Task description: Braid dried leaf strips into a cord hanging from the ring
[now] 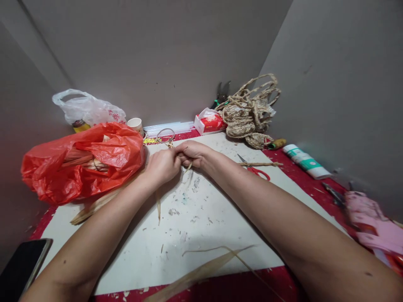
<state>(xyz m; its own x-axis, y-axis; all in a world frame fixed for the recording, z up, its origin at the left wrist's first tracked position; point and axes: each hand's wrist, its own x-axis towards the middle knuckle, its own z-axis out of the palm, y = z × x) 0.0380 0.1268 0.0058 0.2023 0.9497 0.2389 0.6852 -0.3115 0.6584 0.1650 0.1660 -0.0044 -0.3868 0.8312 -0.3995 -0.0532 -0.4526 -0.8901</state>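
My left hand (164, 164) and my right hand (191, 153) meet above the white sheet (214, 218), fingers closed and touching. Between them they pinch a dried husk strip (188, 167), its pale end poking out below the right fingers. Just beyond the hands stands a thin ring (166, 135) with a short braided piece (170, 144) under it; whether it joins the strip is hidden by the fingers. Another narrow husk end (158, 207) hangs below my left wrist. Red-handled scissors (258, 172) lie right of my right forearm, near a twisted husk cord (264, 164).
A red plastic bag (85, 163) of husks sits left, with a white bag (91, 108) and paper cup (135, 124) behind. At the back are a tissue box (210, 122) and coiled braided rope (244, 113). A phone (23, 268) lies front left; loose husks (201, 272) lie in front.
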